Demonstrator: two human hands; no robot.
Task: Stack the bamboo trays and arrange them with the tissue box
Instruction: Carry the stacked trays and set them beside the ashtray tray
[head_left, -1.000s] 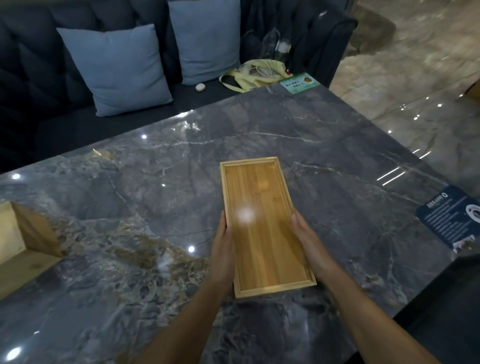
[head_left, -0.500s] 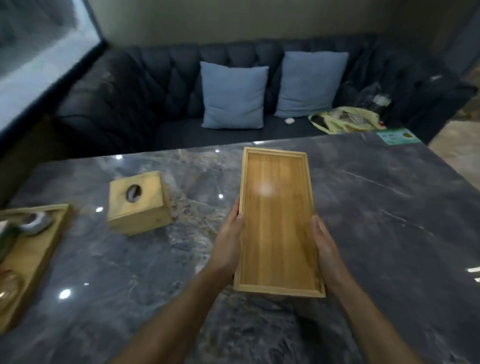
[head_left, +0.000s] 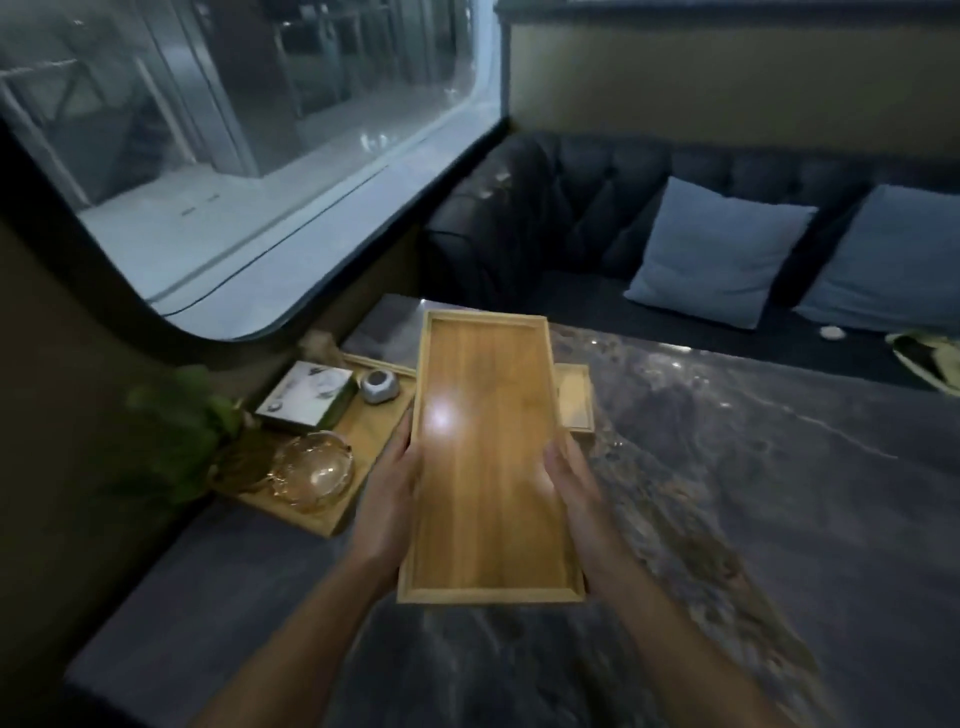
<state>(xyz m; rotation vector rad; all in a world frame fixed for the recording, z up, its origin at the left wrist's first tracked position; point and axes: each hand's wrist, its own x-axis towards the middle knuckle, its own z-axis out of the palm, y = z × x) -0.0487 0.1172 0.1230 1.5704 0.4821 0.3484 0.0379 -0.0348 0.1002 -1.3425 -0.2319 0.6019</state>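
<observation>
1. Left hand (head_left: 392, 499) clasped on the left long edge of the bamboo tray (head_left: 488, 467), thumb along the rim, fingers hidden beneath.
2. Right hand (head_left: 574, 480) clasped on the opposite long edge at about the same spot along its length, fingertips curled over the rim.
3. Tray grasped between both hands, raised above the dark marble table (head_left: 753, 493), long axis pointing away from the body, near end lower in view than the far end.
4. Tray empty: flat honey-coloured floor with lengthwise grain, low raised border all round, a bright spot of reflected light just right of the left thumb.
5. Just right of the right hand's fingertips, and partly hidden behind the held tray, a corner of a light wooden thing (head_left: 575, 397) resting on the table; too little showing to tell what.
6. Left of the left hand, a second wooden tray (head_left: 358, 441) lying on the table, loaded with an amber glass dish (head_left: 314, 470), a small grey round object (head_left: 380, 386) and a flat printed box (head_left: 306, 397).
7. Farther left, green leaves (head_left: 182, 421), blurred.
8. Beyond the far end of the held tray, a dark sofa (head_left: 545, 208) with two blue cushions (head_left: 717, 249).
</observation>
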